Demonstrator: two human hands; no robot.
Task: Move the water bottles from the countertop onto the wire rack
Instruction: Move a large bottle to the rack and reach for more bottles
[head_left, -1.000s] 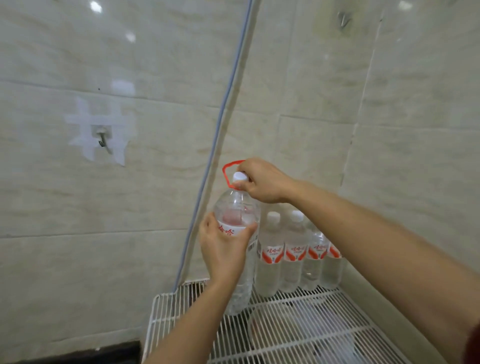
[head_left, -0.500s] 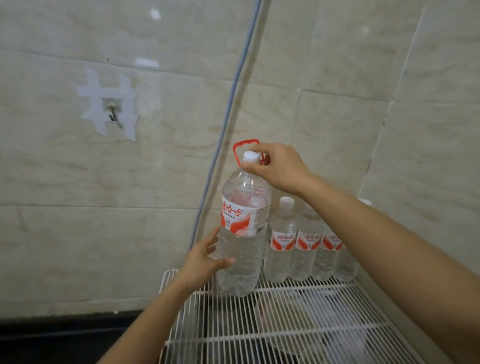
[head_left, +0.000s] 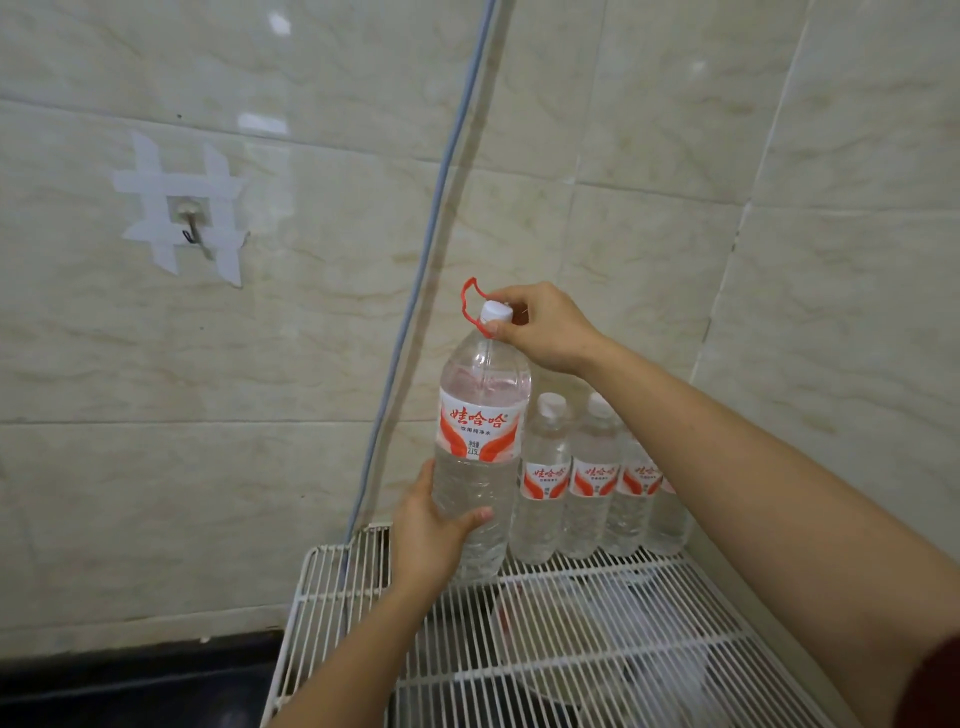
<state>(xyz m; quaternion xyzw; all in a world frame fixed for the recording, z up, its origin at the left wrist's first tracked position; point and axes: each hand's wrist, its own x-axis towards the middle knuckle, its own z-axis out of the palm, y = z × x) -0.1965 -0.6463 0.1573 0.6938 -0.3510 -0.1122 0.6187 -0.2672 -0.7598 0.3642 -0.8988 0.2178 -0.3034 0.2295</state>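
White wire rack (head_left: 597, 649) lies beneath both hands, against the tiled wall (head_left: 208, 389). The large bottle (head_left: 480, 447), carried above the rack a second ago, now stands on it at the left end of the row of small bottles (head_left: 592, 478) under the right forearm; placement appears nearly complete. The left hand (head_left: 431, 530) wraps the bottle's lower body; the right hand (head_left: 545, 327) pinches the white cap (head_left: 496, 312) beside the red carry loop (head_left: 470, 299). The red-and-white label (head_left: 479, 428) reads "娃哈哈", with "2.15L" beneath.
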